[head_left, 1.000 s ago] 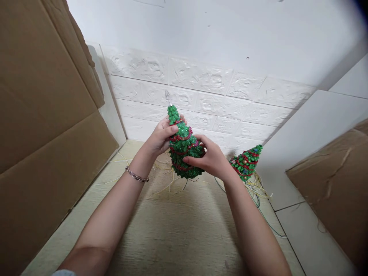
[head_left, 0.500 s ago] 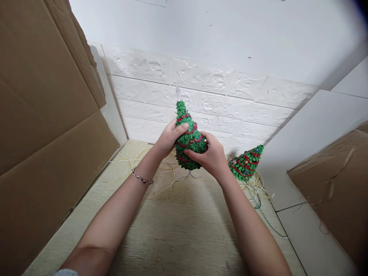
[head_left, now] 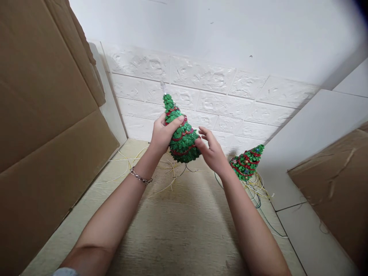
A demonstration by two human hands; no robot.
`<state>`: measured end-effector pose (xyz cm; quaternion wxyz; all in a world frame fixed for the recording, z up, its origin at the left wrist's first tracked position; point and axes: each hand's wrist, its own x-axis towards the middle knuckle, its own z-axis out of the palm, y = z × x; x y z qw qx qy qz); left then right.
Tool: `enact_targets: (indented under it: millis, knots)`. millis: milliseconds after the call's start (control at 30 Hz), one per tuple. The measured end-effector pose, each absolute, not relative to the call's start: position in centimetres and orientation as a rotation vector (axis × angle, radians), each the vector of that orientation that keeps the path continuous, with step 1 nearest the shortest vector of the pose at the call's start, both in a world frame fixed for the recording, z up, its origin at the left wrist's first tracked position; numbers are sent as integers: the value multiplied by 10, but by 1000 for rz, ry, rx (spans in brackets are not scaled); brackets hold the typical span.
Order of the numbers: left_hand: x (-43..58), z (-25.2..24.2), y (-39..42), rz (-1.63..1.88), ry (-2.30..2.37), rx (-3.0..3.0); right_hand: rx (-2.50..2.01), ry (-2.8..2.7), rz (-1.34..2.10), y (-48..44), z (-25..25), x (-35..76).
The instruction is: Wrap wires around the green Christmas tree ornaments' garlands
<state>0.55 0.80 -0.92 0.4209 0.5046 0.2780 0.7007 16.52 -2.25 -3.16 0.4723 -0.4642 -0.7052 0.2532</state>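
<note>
- Bracelet of silver chain links (head_left: 140, 176) circles the left wrist.
- Left hand (head_left: 163, 135) grips a glittery green cone-shaped tree with red garlands (head_left: 184, 146) by its side, tilted above the pale wood-grained counter (head_left: 172, 230), presumably to leave the thin dark wires (head_left: 186, 166) at its base free.
- Right hand (head_left: 212, 153), fingers loosely spread, is at its lower edge, perhaps for steadying; contact is unclear.
- Second red-and-green conical tree (head_left: 246, 163) leans farther right, above tangled yellow and white wires (head_left: 258, 186).

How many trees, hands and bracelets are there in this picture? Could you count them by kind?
Trees: 2 (held tree, tree at right)
Hands: 2 (left hand, right hand)
Bracelets: 1 (chain bracelet)
Total: 5
</note>
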Motion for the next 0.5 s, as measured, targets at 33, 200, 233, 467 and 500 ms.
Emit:
enact_targets:
  millis: [33,200,233,467,500]
  knots:
    - [2,-7,9,1796,693,1225,-1142,-1676,661,-17,-34,170]
    - [-19,3,17,2067,652,971,-1550,-1759,645,11,-52,191]
    - [-24,4,19,2111,648,904,-1613,-1821,630,14,-57,190]
    - [-59,1,36,2083,554,727,-1616,-2343,643,1,-92,139]
    - [-61,0,38,2080,530,724,-1617,-2402,625,-1,-94,135]
